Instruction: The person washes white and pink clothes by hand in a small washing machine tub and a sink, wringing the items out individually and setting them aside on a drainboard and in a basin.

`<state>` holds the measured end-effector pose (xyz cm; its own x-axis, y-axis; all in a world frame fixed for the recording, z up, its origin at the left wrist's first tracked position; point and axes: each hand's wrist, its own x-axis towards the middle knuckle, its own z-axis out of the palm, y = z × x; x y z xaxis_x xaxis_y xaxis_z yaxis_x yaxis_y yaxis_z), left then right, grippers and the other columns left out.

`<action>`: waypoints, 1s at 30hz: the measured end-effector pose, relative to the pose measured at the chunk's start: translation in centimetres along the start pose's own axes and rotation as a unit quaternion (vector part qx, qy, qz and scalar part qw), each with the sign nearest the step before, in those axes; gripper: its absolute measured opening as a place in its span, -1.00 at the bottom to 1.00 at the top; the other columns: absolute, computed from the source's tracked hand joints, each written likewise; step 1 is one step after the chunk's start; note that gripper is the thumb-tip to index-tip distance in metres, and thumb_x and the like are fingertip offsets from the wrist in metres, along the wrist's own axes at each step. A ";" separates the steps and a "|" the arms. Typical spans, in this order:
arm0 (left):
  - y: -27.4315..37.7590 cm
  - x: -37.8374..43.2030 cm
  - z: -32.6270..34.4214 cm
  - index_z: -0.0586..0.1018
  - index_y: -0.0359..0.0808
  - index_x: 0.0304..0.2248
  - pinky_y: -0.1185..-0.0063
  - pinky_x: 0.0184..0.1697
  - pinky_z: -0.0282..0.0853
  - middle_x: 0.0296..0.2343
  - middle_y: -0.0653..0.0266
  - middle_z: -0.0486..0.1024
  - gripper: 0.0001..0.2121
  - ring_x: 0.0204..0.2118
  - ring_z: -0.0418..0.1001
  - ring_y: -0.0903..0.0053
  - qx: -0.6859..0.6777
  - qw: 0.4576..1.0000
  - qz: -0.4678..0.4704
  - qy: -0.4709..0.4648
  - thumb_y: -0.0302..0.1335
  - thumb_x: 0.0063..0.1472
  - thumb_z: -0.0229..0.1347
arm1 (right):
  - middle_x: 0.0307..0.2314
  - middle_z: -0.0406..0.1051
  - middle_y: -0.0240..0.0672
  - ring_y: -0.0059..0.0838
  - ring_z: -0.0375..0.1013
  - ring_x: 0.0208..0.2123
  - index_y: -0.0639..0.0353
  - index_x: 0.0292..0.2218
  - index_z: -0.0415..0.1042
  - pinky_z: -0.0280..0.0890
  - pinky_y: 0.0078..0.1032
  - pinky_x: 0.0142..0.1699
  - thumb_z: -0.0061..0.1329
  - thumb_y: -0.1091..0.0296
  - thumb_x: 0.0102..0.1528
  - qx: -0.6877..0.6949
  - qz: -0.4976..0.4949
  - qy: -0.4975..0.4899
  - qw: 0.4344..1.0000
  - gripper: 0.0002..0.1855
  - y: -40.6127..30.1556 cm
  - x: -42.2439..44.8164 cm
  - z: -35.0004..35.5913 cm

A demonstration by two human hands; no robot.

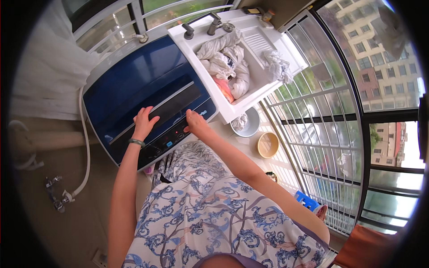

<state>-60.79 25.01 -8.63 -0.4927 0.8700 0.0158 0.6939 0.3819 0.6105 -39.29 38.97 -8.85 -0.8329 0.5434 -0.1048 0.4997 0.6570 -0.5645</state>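
A top-loading washing machine with a dark blue lid stands before me, its lid down. My left hand rests on the lid by the dark handle strip, thumb spread from the fingers. A greenish bangle circles that wrist. My right hand is at the right end of the front control panel, its fingers bent and a gap between thumb and forefinger. Nothing shows in either hand. A small red light and a blue display glow on the panel. The right fingertips' exact contact is hard to tell.
Right of the machine, a white laundry sink holds wet white cloth; more cloth hangs over its washboard side. On the floor are a pale basin and a yellow bucket. A hose runs to a wall tap.
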 end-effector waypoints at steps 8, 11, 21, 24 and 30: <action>2.4 -1.0 -3.3 0.42 -0.32 -0.08 0.34 -0.12 0.25 -0.25 0.09 0.39 -0.53 -0.17 0.38 0.16 -0.014 0.999 -0.025 -0.033 -0.37 -0.01 0.21 | -0.48 0.37 -0.02 0.00 0.39 -0.37 0.32 -0.27 0.27 0.29 -0.27 -0.29 0.20 0.34 -0.16 0.114 -0.027 -0.078 0.990 -0.53 0.2 -0.6 -2.1; 4.7 0.1 -3.1 0.37 -0.32 0.00 0.40 -0.03 0.28 -0.17 0.07 0.37 -0.51 -0.10 0.37 0.18 -0.030 0.999 -0.014 0.024 -0.54 0.04 0.17 | -0.53 0.41 -0.03 0.02 0.42 -0.41 0.29 -0.41 0.34 0.30 -0.21 -0.30 0.13 0.28 -0.07 0.202 -0.004 -0.009 0.979 -0.70 3.3 0.6 -6.1; 21.1 8.3 4.6 0.42 -0.43 -0.07 0.60 0.03 0.28 -0.13 0.23 0.38 -0.73 -0.06 0.38 0.53 -0.292 0.953 -0.053 0.064 -0.63 0.22 -0.02 | -0.43 0.50 -0.23 -0.47 0.53 -0.48 0.28 -0.26 0.47 0.38 -0.56 -0.42 -0.18 0.47 0.04 0.220 0.273 0.303 0.886 -0.76 33.7 1.0 -29.5; 24.1 9.2 6.2 0.44 -0.45 -0.09 0.62 -0.01 0.31 -0.19 0.24 0.38 -0.74 -0.11 0.39 0.54 -0.279 0.956 -0.071 0.056 -0.64 0.20 0.00 | -0.38 0.49 -0.08 -0.19 0.50 -0.35 0.24 -0.37 0.53 0.35 -0.36 -0.20 -0.09 0.44 0.02 0.029 0.289 0.408 0.866 -0.83 45.3 -0.8 -36.8; 29.2 10.5 7.0 0.52 -0.38 -0.20 0.59 -0.13 0.37 -0.31 0.21 0.43 -0.77 -0.23 0.44 0.48 -0.239 0.966 -0.094 0.024 -0.62 0.11 0.05 | 0.06 0.13 -0.14 0.01 0.09 0.09 -0.01 -0.27 0.50 0.18 -0.11 0.06 -0.07 0.40 -0.04 -0.304 0.423 0.367 0.771 -0.75 64.6 -9.0 -52.9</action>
<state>-42.01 47.47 3.84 -0.6183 0.7793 -0.1020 0.2738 0.3352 0.9015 13.04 104.15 -1.06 0.0987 0.9140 0.3934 0.9951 -0.0918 -0.0364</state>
